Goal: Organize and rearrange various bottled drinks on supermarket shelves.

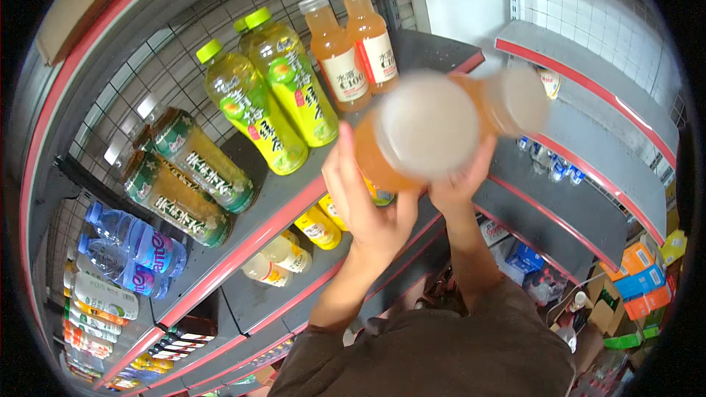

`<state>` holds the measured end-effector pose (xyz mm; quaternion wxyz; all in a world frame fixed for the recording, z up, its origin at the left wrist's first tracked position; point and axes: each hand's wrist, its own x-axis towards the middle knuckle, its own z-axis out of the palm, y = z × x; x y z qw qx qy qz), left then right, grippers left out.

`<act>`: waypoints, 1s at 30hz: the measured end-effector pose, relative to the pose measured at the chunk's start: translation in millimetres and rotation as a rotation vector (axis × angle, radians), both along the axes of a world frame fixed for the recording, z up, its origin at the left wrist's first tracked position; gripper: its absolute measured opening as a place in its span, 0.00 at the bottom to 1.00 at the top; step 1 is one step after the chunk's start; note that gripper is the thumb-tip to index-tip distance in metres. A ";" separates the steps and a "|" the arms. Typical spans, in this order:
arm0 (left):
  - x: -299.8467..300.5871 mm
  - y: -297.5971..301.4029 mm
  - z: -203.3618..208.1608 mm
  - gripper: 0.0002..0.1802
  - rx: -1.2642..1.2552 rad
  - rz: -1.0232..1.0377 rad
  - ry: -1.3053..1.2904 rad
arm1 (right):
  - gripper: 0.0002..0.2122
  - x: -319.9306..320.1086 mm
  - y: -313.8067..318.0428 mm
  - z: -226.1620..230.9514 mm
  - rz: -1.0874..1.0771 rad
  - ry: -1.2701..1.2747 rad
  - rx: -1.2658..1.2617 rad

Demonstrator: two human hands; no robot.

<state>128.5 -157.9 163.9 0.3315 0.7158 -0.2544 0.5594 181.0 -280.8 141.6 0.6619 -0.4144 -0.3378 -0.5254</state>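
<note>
Two bottles of orange drink are raised close to the camera, blurred, their pale caps towards me. The nearer drink bottle (375, 154) is in my left hand (371, 209), with fingers along its side and the thumb below. My right hand (463, 176) is closed behind it, around the second drink bottle (489, 103); the nearer bottle partly hides this grip. Just beyond, on the dark shelf (434, 51), a white-capped orange drink bottle (338, 66) stands beside a matching bottle (371, 40).
Along the same shelf stand green-capped yellow-green bottles (254, 110), brown drink bottles (176, 195) and clear water bottles (140, 250). Its red front edge (272, 224) runs beneath my left hand. Yellow bottles (318, 228) sit one level down. At right are more grey shelves (588, 66) and stacked coloured boxes (640, 279).
</note>
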 end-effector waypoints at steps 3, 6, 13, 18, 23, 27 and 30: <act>11.9 -18.0 39.2 0.56 -0.055 0.076 0.043 | 0.34 36.4 -7.6 17.7 -0.092 0.109 -0.066; 42.4 -28.0 41.4 0.55 -0.160 0.136 0.018 | 0.34 55.9 -9.1 26.6 -0.117 0.169 -0.110; 62.1 -43.5 35.0 0.52 -0.217 0.352 0.053 | 0.35 74.5 -4.0 26.1 -0.165 0.247 -0.198; 76.4 -47.0 31.3 0.51 -0.182 0.440 0.048 | 0.35 80.8 -7.8 24.3 -0.163 0.320 -0.238; 81.0 -40.6 28.3 0.48 -0.207 0.417 -0.010 | 0.34 89.4 -7.6 25.5 -0.249 0.286 -0.336; 65.6 -42.9 16.3 0.42 -0.141 0.439 0.017 | 0.33 79.4 -10.7 19.2 -0.255 0.278 -0.290; 53.7 -40.6 12.5 0.37 -0.083 0.494 0.016 | 0.34 78.1 -11.3 16.0 -0.308 0.258 -0.299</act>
